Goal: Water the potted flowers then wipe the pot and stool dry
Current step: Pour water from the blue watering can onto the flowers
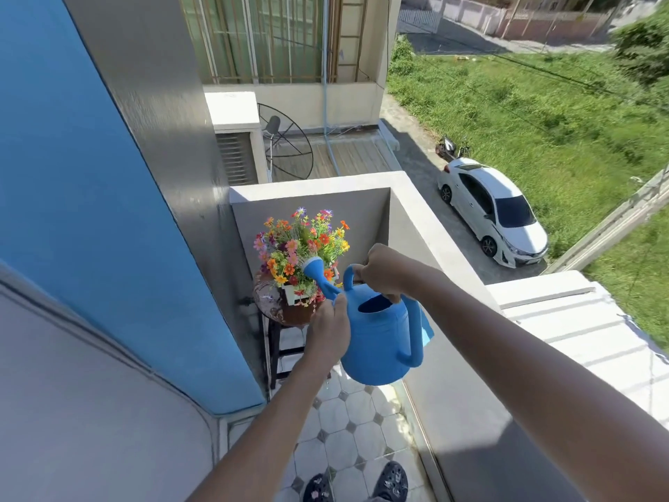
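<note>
Can: blue watering can (380, 338), centre frame, rose among flowers (300, 248)
Right hand (380, 271): fingers clamped on top handle
Left hand (331, 324): fingers pressed against can body

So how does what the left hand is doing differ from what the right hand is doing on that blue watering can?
The left hand presses on the side of the watering can near the spout's base; the right hand grips the top handle. The left sits lower and nearer the flowers; the right is higher, by the balcony wall. Both are bare and hold the same can, tilted toward the flowers.
</note>
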`<state>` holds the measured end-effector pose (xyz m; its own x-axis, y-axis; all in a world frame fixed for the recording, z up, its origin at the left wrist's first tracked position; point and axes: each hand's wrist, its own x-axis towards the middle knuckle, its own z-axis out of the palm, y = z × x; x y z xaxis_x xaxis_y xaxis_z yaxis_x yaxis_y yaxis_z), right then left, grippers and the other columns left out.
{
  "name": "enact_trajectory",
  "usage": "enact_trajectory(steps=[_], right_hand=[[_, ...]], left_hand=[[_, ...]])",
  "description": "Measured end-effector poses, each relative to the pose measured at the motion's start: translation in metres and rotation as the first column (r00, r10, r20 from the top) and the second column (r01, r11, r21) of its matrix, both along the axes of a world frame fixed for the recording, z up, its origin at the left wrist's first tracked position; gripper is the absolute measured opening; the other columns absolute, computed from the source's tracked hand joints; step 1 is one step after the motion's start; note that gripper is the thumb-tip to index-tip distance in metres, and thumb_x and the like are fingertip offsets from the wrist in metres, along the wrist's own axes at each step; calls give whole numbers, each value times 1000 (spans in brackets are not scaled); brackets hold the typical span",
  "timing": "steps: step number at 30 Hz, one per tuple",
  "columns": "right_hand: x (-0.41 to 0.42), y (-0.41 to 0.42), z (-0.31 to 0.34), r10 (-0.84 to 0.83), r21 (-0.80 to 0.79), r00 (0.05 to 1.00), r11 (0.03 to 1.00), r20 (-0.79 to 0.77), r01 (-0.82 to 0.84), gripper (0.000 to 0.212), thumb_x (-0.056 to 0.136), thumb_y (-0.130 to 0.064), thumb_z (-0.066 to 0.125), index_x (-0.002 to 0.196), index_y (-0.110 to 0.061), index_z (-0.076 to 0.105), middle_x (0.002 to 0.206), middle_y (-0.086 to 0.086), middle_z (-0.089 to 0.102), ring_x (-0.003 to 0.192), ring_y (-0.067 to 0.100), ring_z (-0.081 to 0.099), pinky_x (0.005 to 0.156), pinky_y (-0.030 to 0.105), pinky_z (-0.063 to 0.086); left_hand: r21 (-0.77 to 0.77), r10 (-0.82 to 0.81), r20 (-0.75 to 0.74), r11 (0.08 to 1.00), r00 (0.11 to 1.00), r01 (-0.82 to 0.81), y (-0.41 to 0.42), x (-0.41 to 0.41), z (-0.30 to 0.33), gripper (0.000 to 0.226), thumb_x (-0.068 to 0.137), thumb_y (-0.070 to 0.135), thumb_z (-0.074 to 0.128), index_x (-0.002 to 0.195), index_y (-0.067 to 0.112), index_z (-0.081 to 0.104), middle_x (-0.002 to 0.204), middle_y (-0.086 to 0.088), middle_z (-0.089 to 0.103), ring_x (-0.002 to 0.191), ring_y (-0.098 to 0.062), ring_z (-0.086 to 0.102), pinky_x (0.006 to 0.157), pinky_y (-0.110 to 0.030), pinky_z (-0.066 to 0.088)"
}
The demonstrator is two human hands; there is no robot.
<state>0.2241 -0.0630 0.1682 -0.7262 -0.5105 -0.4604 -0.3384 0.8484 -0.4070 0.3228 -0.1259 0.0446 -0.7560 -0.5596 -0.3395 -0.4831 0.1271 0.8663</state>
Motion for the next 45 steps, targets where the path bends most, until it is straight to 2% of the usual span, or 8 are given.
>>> enact_trajectory(steps=[8,13,21,31,34,39,42,45], right_hand=[[7,-21,2,86,-20,996,996,-24,-86,24,101,-25,45,92,-5,55,62,3,48,48,14,47,44,24,41],[2,-14,5,79,12,996,997,-38,-79,30,100,-24,47,75,-8,50,62,4,47,49,14,45,43,24,38],[-16,7,2,34,149,998,988,-56,-26,33,100,-23,47,75,-3,53,57,8,58,41,17,50,44,23,40],[-32,-1,2,-53,-66,998,996,-32,51,29,100,-29,47,87,-3,53,61,6,49,47,17,47,43,25,39],[-40,-5,0,-86,-109,996,990,-22,84,32,100,-31,45,91,-3,56,62,6,51,47,17,49,44,25,40],[-57,1,-15,-156,-194,985,966,78,169,43,102,-31,44,111,7,61,65,12,56,43,19,49,44,25,42],[-68,13,-29,-223,-275,960,925,167,263,42,103,-31,43,110,7,59,72,20,59,41,21,48,49,30,44],[-84,32,-42,-318,-355,921,853,225,381,37,101,-27,44,106,7,59,67,12,54,39,17,46,45,28,42]], left_hand=[[-72,-7,22,997,1000,8,-16,11,5,45,100,46,19,93,13,49,91,-7,55,77,-13,50,57,-29,31],[-83,-29,15,996,999,30,-12,4,6,51,101,46,20,104,9,55,93,-6,56,87,-20,51,70,-34,34],[-72,-128,17,989,992,129,14,-16,-2,49,101,44,18,99,11,53,93,-8,56,84,-19,52,71,-35,35],[-81,-76,-24,994,997,74,-8,-33,8,55,100,48,21,116,8,54,103,-11,57,92,-24,54,73,-36,37],[-179,-119,-50,978,992,109,-17,-38,18,51,103,41,22,121,4,52,107,-21,55,98,-33,54,81,-47,43],[-154,-88,-75,985,993,75,-27,-60,12,45,102,45,25,107,11,54,85,-5,54,79,-21,52,59,-32,36],[-157,-99,-70,984,993,88,-24,-81,7,46,101,45,26,113,11,54,82,-4,53,73,-19,50,56,-31,32],[-138,-148,-83,981,986,136,-14,-105,3,40,101,44,30,97,13,55,80,-9,57,72,-24,54,60,-37,38]])
